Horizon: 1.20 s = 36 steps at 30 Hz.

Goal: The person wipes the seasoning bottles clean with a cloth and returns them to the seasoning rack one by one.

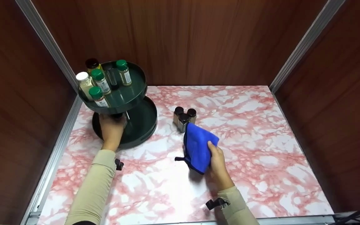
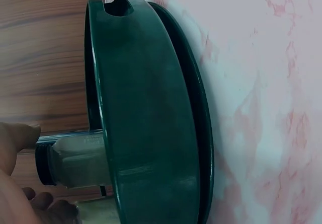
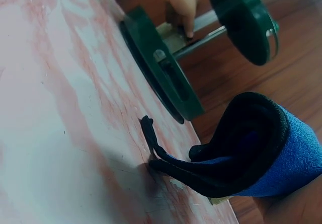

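Note:
My left hand (image 1: 111, 126) reaches into the lower tier (image 1: 145, 125) of a dark green two-tier turntable, partly hidden under the upper tier. In the left wrist view its thumb and fingers lie around a black-lidded spice jar (image 2: 78, 161), with the fingertips right by a second jar (image 2: 98, 213). I cannot tell whether they grip either one. My right hand (image 1: 218, 161) holds a folded blue cloth (image 1: 198, 147) with black edging above the table, thumb on top. A black loop hangs from the cloth.
Three black-capped spice jars (image 1: 183, 120) stand together just beyond the cloth. Several bottles with green, white and dark caps stand on the upper tier (image 1: 130, 97). Wooden panels (image 1: 180, 40) enclose the pink marbled table (image 1: 245, 125) at the back and sides.

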{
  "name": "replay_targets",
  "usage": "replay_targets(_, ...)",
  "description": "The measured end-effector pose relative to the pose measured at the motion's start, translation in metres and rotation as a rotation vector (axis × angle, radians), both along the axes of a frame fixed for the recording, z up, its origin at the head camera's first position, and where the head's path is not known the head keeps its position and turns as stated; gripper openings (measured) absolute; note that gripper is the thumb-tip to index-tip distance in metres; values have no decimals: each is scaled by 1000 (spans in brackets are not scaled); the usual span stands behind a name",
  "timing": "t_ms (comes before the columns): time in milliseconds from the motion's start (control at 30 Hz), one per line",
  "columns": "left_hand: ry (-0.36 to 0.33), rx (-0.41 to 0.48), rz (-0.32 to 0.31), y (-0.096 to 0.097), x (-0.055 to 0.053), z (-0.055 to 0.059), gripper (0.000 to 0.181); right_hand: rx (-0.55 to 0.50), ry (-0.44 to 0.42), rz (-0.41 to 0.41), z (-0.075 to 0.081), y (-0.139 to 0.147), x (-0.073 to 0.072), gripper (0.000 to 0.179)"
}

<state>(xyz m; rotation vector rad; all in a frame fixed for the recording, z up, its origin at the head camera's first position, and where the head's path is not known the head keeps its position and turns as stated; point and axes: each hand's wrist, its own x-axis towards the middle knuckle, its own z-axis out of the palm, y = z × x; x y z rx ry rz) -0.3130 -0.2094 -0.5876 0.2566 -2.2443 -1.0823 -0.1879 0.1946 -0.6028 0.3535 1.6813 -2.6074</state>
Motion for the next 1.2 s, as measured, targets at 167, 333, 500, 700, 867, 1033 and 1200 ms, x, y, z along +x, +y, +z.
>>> replay_targets(167, 29, -121, 9, 11, 10, 11, 63, -58, -14, 16, 0, 0, 1, 55)
replay_targets(333, -38, -237, -20, 27, 16, 20, 43, -105, -27, 15, -1, 0, 1, 56)
replay_targets(500, -79, -284, -74, 43, 18, 24, 43, -138, -35, 21, -3, 1, 3, 56)
replay_targets(700, -61, -240, -171, 68, 14, 29, 50, -73, -17, 2, -1, 2, 3, 54)
replay_targets(867, -67, -118, -267, 87, 7, 29, 59, -12, -6, -6, 0, 4, 2, 53)
replay_targets(1033, -42, 8, -358, 103, -3, 22, 56, 11, 5, -3, 0, 5, 2, 55)
replay_targets(1200, -12, 84, -427, 116, -10, 14, 52, -7, 7, 18, -1, 6, 4, 58)
